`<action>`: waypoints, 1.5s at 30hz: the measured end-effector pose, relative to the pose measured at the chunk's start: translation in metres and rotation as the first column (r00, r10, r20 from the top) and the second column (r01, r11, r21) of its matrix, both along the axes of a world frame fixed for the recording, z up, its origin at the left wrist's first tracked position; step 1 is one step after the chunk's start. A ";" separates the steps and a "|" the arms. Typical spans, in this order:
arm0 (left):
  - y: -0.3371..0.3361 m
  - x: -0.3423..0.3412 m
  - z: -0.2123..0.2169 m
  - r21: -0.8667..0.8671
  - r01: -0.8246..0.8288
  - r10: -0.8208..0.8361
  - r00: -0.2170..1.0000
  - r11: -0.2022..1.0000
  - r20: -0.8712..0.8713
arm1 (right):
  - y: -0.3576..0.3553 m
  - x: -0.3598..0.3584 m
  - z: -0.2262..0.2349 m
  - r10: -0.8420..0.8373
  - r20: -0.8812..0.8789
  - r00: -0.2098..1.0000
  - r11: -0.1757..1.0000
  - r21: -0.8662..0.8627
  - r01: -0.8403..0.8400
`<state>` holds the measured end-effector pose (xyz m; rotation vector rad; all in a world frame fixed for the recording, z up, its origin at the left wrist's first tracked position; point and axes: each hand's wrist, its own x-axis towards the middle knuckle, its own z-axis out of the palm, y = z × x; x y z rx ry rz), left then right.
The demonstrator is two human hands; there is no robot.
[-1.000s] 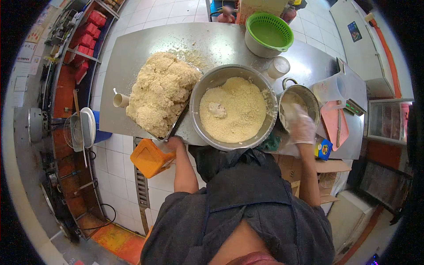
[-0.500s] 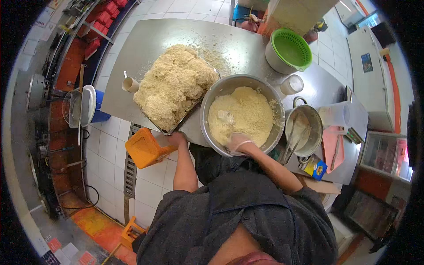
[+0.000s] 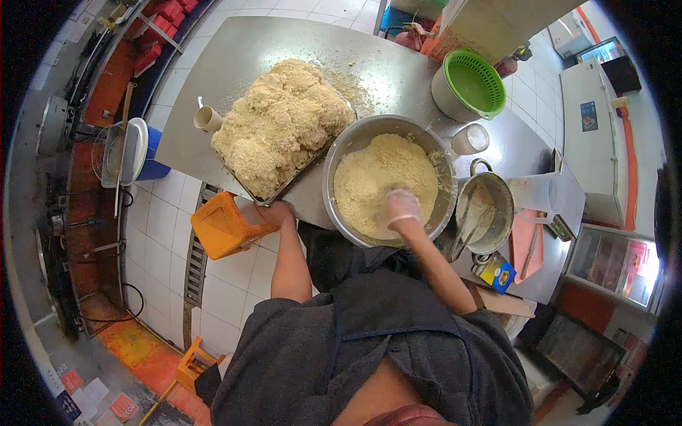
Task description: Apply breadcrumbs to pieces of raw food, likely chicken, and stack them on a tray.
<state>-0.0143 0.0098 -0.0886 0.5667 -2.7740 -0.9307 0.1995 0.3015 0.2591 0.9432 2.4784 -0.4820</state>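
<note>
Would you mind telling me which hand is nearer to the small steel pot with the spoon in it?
The right hand, gloved, in the big steel bowl of crumbs just left of the pot. The left hand grips the heaped tray's near edge, farther left.

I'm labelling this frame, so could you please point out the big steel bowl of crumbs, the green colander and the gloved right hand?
steel bowl (image 3: 341, 153): head view, bare left rim.
green colander (image 3: 474, 84): head view, inner mesh.
right hand (image 3: 402, 207): head view, back of the glove.

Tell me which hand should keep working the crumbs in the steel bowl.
Right. The gloved right hand is already in the crumb-filled steel bowl; the bare left hand rests at the table edge by the heaped tray.
</note>
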 end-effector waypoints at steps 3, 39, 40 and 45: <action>0.030 0.000 0.018 0.216 -0.031 0.045 0.997 0.976 -0.061 | 0.003 0.027 -0.072 0.212 -0.104 0.972 0.959 0.212 -0.186; 0.038 0.016 0.052 0.125 0.011 -0.046 0.958 0.992 0.281 | 0.031 0.044 -0.065 -0.118 0.006 0.993 0.990 0.082 0.117; 0.054 0.023 0.070 0.188 -0.061 0.041 0.993 0.980 0.111 | 0.042 0.050 -0.081 -0.103 -0.028 0.994 0.995 -0.011 0.102; 0.055 0.022 0.119 0.215 -0.140 0.107 0.982 0.966 0.158 | 0.050 0.010 -0.046 -0.253 -0.067 0.965 0.927 -0.301 0.222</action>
